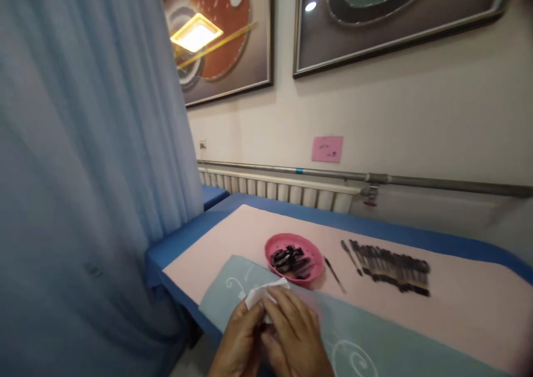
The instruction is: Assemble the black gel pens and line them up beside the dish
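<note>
My left hand (239, 338) and my right hand (293, 335) are close together at the bottom centre, over the teal cloth. Between them is a crumpled white tissue (266, 291), with the fingers of both hands closed on it. Whether something is wrapped inside the tissue is hidden by my fingers. Just beyond the hands stands a pink bowl (313, 250) with several dark, slim pieces (287, 261) heaped in it. To its right lies a single thin, dark-ended stick (334, 274). Farther right, several dark brush-like tools (391, 269) lie side by side in a blurred row.
A pale pink sheet (225, 238) and a teal cloth with white swirls (358, 321) cover the blue-draped table (183, 241). A blue curtain (95, 160) hangs on the left. Behind the table are a radiator (283, 192) and a wall pipe (333, 174).
</note>
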Motion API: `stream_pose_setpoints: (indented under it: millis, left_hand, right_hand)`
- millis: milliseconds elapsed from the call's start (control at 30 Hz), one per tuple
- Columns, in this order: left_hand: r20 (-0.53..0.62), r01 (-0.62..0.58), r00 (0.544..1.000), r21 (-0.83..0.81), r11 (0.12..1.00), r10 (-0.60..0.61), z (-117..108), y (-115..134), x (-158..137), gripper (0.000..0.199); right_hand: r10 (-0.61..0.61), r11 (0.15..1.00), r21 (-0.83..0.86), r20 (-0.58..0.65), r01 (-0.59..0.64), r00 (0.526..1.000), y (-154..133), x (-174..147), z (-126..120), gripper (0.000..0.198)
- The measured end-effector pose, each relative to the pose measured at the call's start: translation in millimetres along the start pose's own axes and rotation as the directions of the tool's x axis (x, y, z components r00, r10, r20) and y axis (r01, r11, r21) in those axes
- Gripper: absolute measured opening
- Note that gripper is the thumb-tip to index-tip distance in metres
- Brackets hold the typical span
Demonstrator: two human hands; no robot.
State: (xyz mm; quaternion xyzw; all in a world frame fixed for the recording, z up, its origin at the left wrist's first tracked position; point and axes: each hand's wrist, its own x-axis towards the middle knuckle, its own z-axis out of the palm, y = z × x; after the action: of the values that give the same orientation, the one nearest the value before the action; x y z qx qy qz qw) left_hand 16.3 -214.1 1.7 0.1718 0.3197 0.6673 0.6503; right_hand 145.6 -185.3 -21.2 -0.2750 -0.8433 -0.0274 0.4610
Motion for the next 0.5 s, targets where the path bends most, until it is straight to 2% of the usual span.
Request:
stream_pose_setpoints:
  millis: [67,167,267,333,400,433,500]
  left_hand:
    - [0.061,0.095,0.994,-0.072,0.993,-0.09,11,-11,3,0.024]
    - [0.187,0.3,0.944,-0.129,0.945,-0.274,15,-17,4,0.035]
    - [0.353,0.424,0.856,-0.065,0.903,-0.377,7,-20,4,0.043]
    - [0.393,0.43,0.836,-0.033,0.902,-0.384,1,-24,6,0.046]
    - [0.387,0.428,0.835,-0.011,0.904,-0.391,-5,-29,8,0.049]
    - [0.372,0.432,0.837,-0.003,0.902,-0.4,-7,-30,10,0.051]
    - [0.343,0.442,0.843,-0.001,0.897,-0.415,-10,-32,13,0.055]
  right_hand:
    - [0.039,0.994,-0.094,-0.092,-0.048,0.995,-8,10,8,0.04]
    - [0.126,0.992,-0.012,-0.164,-0.129,0.978,-1,8,13,0.028]
    - [0.232,0.965,0.152,-0.1,-0.215,0.968,7,0,7,0.018]
    - [0.325,0.921,0.24,-0.036,-0.308,0.945,8,0,3,0.019]
    - [0.45,0.84,0.33,0.019,-0.431,0.893,8,5,1,0.022]
    - [0.525,0.776,0.381,0.052,-0.503,0.85,9,9,2,0.024]
    - [0.69,0.565,0.518,0.131,-0.642,0.712,13,15,4,0.026]
